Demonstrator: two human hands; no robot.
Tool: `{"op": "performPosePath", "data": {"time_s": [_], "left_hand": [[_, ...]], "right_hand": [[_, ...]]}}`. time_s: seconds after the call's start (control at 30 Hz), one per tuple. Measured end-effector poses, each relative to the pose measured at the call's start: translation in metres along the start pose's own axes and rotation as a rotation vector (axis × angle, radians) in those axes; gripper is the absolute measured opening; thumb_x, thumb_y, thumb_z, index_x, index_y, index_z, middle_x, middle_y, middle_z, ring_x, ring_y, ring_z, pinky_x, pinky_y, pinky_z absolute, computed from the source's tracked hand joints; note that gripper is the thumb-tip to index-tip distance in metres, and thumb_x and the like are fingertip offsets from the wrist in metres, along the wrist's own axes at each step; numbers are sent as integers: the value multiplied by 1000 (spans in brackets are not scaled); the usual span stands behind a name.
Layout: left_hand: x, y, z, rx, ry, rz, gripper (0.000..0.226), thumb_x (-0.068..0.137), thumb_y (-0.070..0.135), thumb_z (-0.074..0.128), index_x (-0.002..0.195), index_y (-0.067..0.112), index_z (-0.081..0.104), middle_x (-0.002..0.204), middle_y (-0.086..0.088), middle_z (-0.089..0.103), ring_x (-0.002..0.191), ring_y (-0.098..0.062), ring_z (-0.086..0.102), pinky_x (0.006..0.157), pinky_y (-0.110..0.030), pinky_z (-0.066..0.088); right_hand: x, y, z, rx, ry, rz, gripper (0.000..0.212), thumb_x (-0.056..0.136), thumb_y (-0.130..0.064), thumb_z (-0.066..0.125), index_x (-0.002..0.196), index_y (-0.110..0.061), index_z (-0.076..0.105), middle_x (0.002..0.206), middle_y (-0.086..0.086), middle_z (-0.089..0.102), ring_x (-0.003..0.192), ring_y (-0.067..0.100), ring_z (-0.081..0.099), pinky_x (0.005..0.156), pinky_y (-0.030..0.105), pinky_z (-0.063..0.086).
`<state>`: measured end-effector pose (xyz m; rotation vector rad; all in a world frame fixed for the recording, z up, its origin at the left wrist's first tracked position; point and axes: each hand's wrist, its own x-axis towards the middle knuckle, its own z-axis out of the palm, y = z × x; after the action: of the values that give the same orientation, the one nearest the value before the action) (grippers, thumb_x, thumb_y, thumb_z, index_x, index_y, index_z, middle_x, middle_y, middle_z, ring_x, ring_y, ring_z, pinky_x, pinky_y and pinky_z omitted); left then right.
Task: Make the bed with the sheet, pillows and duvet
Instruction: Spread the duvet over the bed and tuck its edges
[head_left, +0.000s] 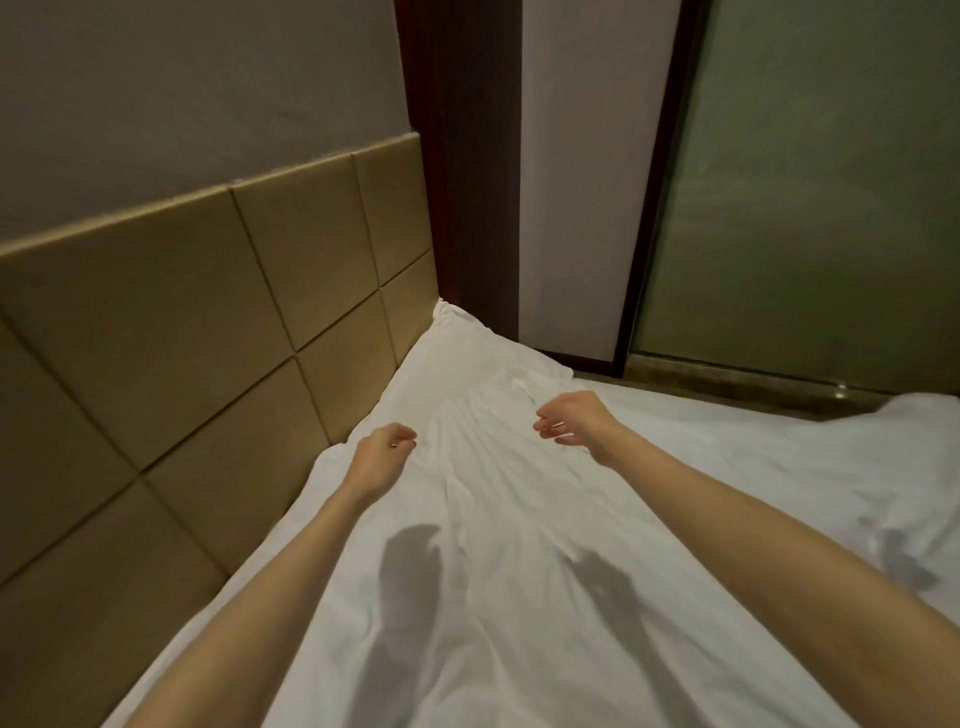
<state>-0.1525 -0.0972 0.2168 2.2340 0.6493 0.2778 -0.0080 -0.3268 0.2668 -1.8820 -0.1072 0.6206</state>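
Up against the padded headboard (208, 338), a white pillow (467, 353) lies pushed into the far corner of the bed, its tip touching the dark wooden post (457, 156). Creased white sheet (493, 571) runs from it toward the person, its long folds drawn lengthwise. Both hands hover above that cloth and cast shadows on it nearer the body, so neither touches it. The left hand (387, 447) has its fingers curled in, its grip closed on nothing I can see. The right hand (569, 418) hangs with fingers loosely bent and parted, its grip open and empty. They sit either side of the creases, which looks like a reach to smooth or square the pillow end. Rumpled white cloth (909, 426) at the right edge may be the duvet; I cannot tell. Behind stands a frosted glass panel (805, 208).
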Motion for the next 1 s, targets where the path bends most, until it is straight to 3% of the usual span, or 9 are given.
{"op": "performPosePath", "data": {"time_s": [0.1, 0.3, 0.5, 0.63, 0.83, 0.93, 1.0], "left_hand": [[-41, -33, 5, 19, -45, -79, 27, 95, 15, 49, 118, 8, 62, 118, -9, 64, 110, -23, 58, 88, -26, 43], [-118, -111, 3, 168, -76, -234, 34, 92, 13, 55, 124, 3, 57, 127, -13, 58, 114, -28, 55, 93, -31, 39], [-220, -196, 7, 338, 85, -574, 57, 86, 32, 62, 136, 12, 43, 142, -14, 36, 130, -35, 35, 106, -47, 30], [-279, -229, 21, 211, 256, -730, 80, 83, 49, 65, 146, 15, 30, 154, -10, 20, 141, -31, 18, 112, -50, 15], [-323, -226, 55, -78, 558, -998, 113, 66, 51, 79, 151, 19, 11, 156, -7, 6, 142, -29, 11, 109, -57, 14], [-329, -222, 69, -418, 692, -1233, 122, 61, 43, 85, 150, 16, 7, 154, -13, 8, 142, -34, 12, 113, -51, 13], [-337, -225, 74, -498, 651, -1333, 117, 62, 46, 84, 148, 10, 13, 149, -18, 17, 137, -38, 21, 114, -51, 19]], "right_hand": [[-23, 35, 7, -14, -22, 33, 17, 90, -10, 57, 101, -1, 65, 85, 11, 70, 75, 21, 66, 83, 34, 53], [-66, 100, 39, -38, -97, 101, 8, 87, -9, 57, 91, -5, 63, 79, 9, 69, 68, 19, 63, 69, 28, 47], [-108, 173, 69, -68, -173, 198, 6, 88, -10, 58, 85, -8, 63, 80, 9, 70, 68, 19, 63, 65, 27, 47], [-136, 224, 83, -129, -189, 274, 6, 87, -10, 58, 84, -8, 63, 81, 9, 69, 68, 19, 62, 66, 27, 47], [-183, 302, 79, -239, -206, 407, 8, 86, -7, 60, 79, -7, 62, 77, 10, 65, 66, 20, 58, 63, 26, 44], [-197, 326, 73, -301, -204, 450, 8, 84, -6, 59, 77, -7, 63, 77, 11, 65, 67, 21, 58, 62, 26, 44], [-204, 334, 71, -316, -197, 462, 8, 84, -5, 58, 80, -6, 65, 77, 11, 66, 69, 23, 59, 63, 27, 46]]}}
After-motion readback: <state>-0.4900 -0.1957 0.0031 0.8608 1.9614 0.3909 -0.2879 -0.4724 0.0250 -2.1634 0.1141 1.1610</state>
